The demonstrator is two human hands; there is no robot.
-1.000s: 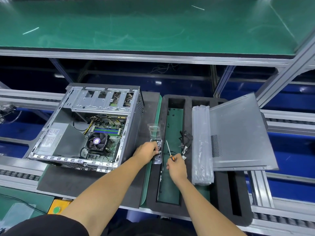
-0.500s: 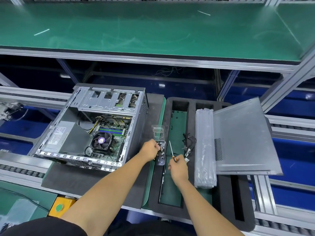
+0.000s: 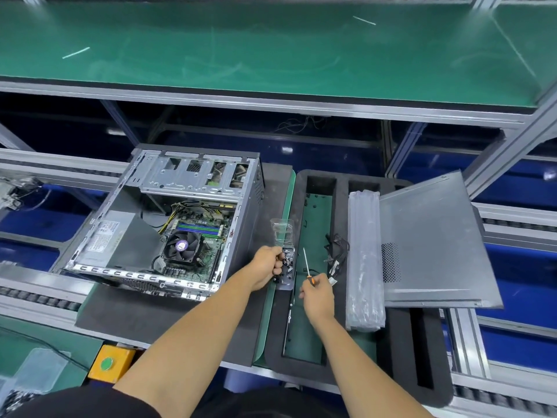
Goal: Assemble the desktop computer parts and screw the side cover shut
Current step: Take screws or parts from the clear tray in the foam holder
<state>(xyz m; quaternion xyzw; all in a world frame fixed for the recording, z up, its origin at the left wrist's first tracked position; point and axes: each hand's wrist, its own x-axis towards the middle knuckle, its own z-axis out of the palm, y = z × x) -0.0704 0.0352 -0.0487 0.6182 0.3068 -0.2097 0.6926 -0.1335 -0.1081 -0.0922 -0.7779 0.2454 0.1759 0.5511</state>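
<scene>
**A:** While case [image 3: 168, 224] lies open on its side, cover off: left hand [image 3: 266, 268], just right of case, fingers curled into clear plastic clamshell [image 3: 284, 254] of small dark screws. Probably picking one out.

**B:** Right hand [image 3: 316, 297]?

**A:** Further right of case, pinching orange-handled screwdriver [image 3: 308, 267], shaft pointing up and away. Held ready, likely so screw and driver meet without a second reach.

**B:** Side cover [image 3: 428, 242]?

**A:** Well right of case, lying tilted across black foam tray [image 3: 422, 342], partly over a clear plastic sleeve [image 3: 363, 260]. Parked out of the way, by the look of it. Not yet fitted.

**B:** Loose parts?

**A:** Black cable bundle [image 3: 336, 251] in tray's green-floored slot, between right hand and sleeve. Inside case: fan cooler [image 3: 182, 247], board, drive cage at far end.

**B:** Any writing?

**A:** White label on power supply [image 3: 104, 233], print too small to read. Round sticker on fan hub, illegible. Yellow box with green button [image 3: 110, 365] near-left of case, unmarked.
</scene>
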